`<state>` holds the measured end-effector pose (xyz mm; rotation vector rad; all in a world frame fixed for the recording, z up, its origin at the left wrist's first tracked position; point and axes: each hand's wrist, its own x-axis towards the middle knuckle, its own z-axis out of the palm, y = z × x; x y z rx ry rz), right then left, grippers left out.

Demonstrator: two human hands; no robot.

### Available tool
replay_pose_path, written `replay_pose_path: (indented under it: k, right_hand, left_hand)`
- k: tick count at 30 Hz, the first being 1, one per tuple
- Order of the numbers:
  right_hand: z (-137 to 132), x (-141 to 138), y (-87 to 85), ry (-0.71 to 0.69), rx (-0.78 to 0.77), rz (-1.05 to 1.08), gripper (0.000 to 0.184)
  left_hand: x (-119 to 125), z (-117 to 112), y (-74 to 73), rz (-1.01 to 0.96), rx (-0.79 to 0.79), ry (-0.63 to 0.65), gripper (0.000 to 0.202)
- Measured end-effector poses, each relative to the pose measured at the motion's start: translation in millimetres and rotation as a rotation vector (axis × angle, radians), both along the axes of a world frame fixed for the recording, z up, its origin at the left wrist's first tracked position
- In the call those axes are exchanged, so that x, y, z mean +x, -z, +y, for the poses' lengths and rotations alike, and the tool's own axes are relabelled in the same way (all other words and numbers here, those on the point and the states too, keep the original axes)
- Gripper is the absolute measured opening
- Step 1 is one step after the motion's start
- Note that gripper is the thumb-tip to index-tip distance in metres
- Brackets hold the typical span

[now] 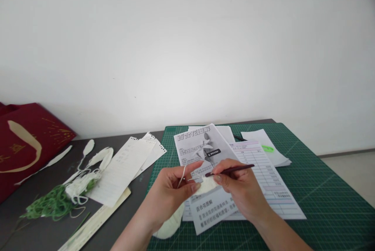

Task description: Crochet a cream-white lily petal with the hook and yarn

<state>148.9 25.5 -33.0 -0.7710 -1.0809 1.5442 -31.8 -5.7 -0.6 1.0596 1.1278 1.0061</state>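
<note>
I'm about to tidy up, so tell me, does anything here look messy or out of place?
Mainly the green yarn: it's a loose tangle on the dark table, with white yarn bunched against it. On the cutting mat, the printed lily diagram lies askew over a ruled form. I see nothing spilled.

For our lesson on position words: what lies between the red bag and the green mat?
The head view shows, between bag and mat: green yarn, white yarn, petal shapes, a pale strip and papers, one overlapping the mat's edge.
</note>
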Motion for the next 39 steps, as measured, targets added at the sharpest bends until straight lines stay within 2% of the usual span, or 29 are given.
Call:
replay_pose_path:
  k: [5,13,20,27,29,33,39]
  right_hand:
    - [0,-1,1.5,-0.052,0.005,0.008,0.008]
    - [-1,-4,8.5,0.009,-0.004,0.047,0.009]
    - [-6,-4,6.7,0.003,0.142,-0.093,0.007]
    - [-6,-5,4.6,0.044,0.173,-0.13,0.009]
    - [-6,-5,4.9,0.052,0.203,-0.146,0.009]
    - [-7,-6,4.6,0.096,0.255,-0.155,0.01]
    - [-10,-8,2.4,0.127,0.273,-0.136,0.01]
  left_hand:
    - [-3,-1,1.1,0.106,0.03,0.045,0.023]
    - [-3,2,0.0,0.059,-0.002,0.025,0.049]
    - [-4,1,2.0,0.082,0.052,0.054,0.031]
    - [-7,2,3.9,0.219,0.057,0.078,0.048]
    - [-6,2,5.5,0.191,0.032,0.092,0.054]
    - [0,0,8.6,0.005,0.015,0.068,0.063]
    - [2,-1,11.8,-0.06,-0.04,-0.025,0.054]
